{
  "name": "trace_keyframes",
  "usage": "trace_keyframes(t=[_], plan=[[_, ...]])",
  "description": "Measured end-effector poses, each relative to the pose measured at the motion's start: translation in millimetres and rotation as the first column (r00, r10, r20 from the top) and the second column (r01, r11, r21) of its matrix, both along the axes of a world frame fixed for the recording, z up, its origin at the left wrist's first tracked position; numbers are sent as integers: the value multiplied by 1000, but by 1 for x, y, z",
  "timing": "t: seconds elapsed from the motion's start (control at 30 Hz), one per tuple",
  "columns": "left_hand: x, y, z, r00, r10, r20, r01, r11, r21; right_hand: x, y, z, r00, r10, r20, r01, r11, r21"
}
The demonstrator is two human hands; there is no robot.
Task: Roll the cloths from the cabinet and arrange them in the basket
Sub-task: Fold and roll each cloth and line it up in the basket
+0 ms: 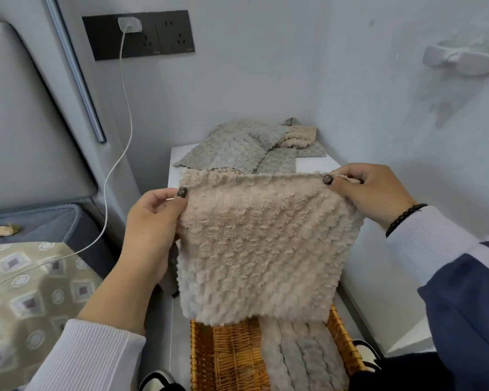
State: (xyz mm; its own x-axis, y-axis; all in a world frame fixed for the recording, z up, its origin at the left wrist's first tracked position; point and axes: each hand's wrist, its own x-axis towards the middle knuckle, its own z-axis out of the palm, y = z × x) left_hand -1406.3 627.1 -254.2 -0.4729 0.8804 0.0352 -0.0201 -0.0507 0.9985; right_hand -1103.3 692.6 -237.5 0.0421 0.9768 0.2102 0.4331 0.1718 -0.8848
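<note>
Pinching the top corners of a fluffy beige square cloth (pixel 261 244), left hand (pixel 153 221) and right hand (pixel 373 193) hold it stretched, hanging above the woven wicker basket (pixel 229 359). Rolled cloths (pixel 302 359) fill the basket's right side; loose grey and beige cloths (pixel 251 148) lie at the white cabinet top's (pixel 314 165) far edge.

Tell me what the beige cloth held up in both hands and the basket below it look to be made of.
Fluffy beige cloth, pinched at its top corners by the left hand and right hand: looks like plush microfibre or coral fleece, judging by its matte, nubby pile in ridged rows. Golden-brown woven basket: looks like wicker or rattan, with slightly glossy strands interlaced over upright ribs.
</note>
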Motion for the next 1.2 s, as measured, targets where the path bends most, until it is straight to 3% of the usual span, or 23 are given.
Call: trace_keyframes(t=[0.13,0.23,0.37,0.43,0.53,0.63,0.73,0.97,1.2], plan=[[0,2,-3,997,-74,-2,74,995,-72,-1,2,-5,981,22,-191,-42,994,-98],[3,2,-4,984,-162,80,172,975,-140,-3,-2,0,953,40,-300,-73,992,-99],[8,-3,2,925,-313,214,354,916,-187,-3,-8,7,962,74,-262,-104,990,-100],[10,-4,3,919,-346,191,382,902,-202,-2,-9,8,979,74,-189,-96,989,-109],[11,-2,2,963,-240,125,264,933,-243,0,-6,2,995,33,90,-24,995,-94],[6,2,-2,985,-140,102,163,945,-284,-1,-5,-5,937,99,335,-36,981,-189],[-1,5,-5,994,-92,56,104,956,-275,-4,-9,-7,943,178,280,-99,956,-275],[-2,3,-5,998,-39,-42,30,980,-199,-12,-13,3,975,208,83,-188,962,-199],[-3,4,-6,999,12,-30,-15,993,-117,-24,-33,22,937,350,-17,-350,936,-33]])
